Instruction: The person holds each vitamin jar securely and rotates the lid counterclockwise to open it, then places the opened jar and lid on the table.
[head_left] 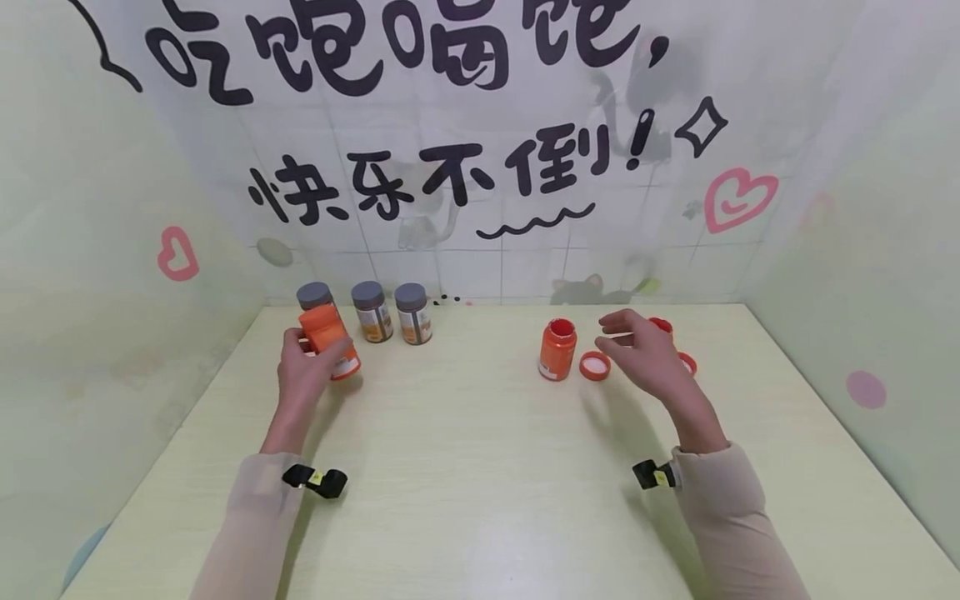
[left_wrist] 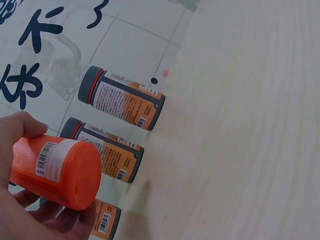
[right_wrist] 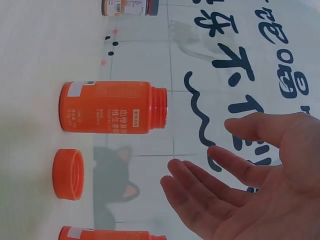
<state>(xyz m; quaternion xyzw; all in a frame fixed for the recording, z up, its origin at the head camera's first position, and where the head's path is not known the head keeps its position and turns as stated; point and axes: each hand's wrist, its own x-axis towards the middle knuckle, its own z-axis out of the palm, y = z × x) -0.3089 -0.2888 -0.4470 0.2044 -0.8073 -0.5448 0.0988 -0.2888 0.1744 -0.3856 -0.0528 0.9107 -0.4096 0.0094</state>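
On the left side of the table, my left hand [head_left: 303,371] grips an orange bottle [head_left: 322,329], tilted and raised above the tabletop. Its smooth orange end and a white barcode label [left_wrist: 50,160] face the left wrist view. My right hand [head_left: 648,358] hangs in the air with relaxed, spread fingers and holds nothing. Nearest to it are an uncapped orange bottle [head_left: 557,354], standing upright, and a red-orange cap [head_left: 595,366] lying with its inside up. Behind that hand, a second orange bottle [head_left: 662,324] and another cap [head_left: 688,363] are partly hidden.
Dark-lidded jars [head_left: 372,315], [head_left: 413,317] stand along the back left, and a third such jar [head_left: 314,293] is partly covered by the held bottle. A printed sheet [head_left: 465,267] covers the wall behind the pale table [head_left: 465,467].
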